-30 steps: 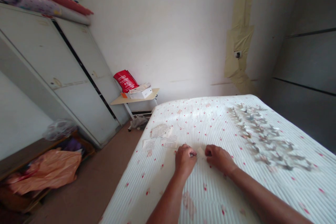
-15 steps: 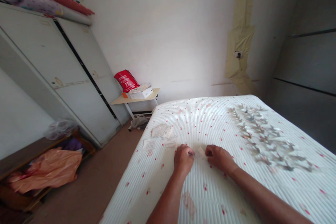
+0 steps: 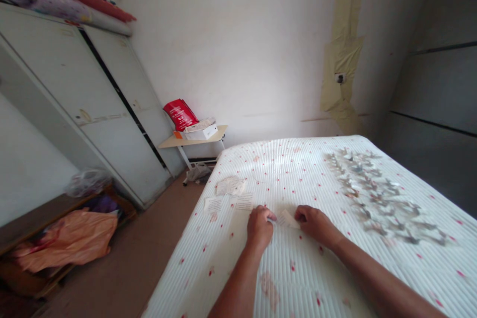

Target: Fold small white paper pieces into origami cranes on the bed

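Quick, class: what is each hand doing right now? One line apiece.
Left hand: closed, apparently pinching the left end of the paper piece.
Right hand: closed, apparently pinching its right end.

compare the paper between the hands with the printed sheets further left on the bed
Handling: the paper has the left hand at one end and the right hand at the other; the sheets lie free of both.
Shape: the paper looks partly folded; the sheets look unfolded.
Grouping: the paper is on its own; the sheets lie in a loose cluster.
Both are pale and on the bed.
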`<action>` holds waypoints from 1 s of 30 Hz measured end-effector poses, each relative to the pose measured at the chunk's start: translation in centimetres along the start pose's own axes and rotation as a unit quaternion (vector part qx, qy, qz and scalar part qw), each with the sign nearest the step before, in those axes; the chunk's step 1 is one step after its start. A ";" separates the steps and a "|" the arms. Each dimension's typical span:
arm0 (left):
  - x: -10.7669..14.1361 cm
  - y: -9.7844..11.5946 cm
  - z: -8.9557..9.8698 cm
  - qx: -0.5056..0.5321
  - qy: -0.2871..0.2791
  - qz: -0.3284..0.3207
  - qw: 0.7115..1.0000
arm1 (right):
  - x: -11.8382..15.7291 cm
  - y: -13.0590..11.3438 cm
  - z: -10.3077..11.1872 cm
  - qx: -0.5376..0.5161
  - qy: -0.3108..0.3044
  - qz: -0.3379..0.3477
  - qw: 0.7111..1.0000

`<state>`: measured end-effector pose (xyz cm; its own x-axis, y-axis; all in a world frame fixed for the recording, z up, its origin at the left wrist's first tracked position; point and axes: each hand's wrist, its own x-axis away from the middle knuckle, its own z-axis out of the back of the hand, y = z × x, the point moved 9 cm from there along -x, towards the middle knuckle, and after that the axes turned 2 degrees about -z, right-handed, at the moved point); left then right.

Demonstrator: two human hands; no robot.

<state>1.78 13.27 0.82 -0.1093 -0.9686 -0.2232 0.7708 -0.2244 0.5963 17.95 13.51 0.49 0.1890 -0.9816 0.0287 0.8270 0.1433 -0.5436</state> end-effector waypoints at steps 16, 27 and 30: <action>0.8 1.4 0.3 -0.023 0.009 -0.033 0.999 | 0.7 -0.7 0.2 0.002 0.008 0.025 1.000; 0.8 1.5 0.1 -0.032 0.002 -0.037 0.999 | 1.3 -0.9 0.2 0.008 0.006 0.030 1.000; 0.9 1.8 0.2 -0.027 0.001 -0.037 0.999 | 1.5 -1.1 0.3 0.003 0.006 0.036 0.999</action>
<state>2.91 12.01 1.84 -0.1668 -0.9491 -0.2671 0.7929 -0.2901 0.5358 17.51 11.89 1.38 0.2417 -0.9701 -0.0198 0.8150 0.2141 -0.5385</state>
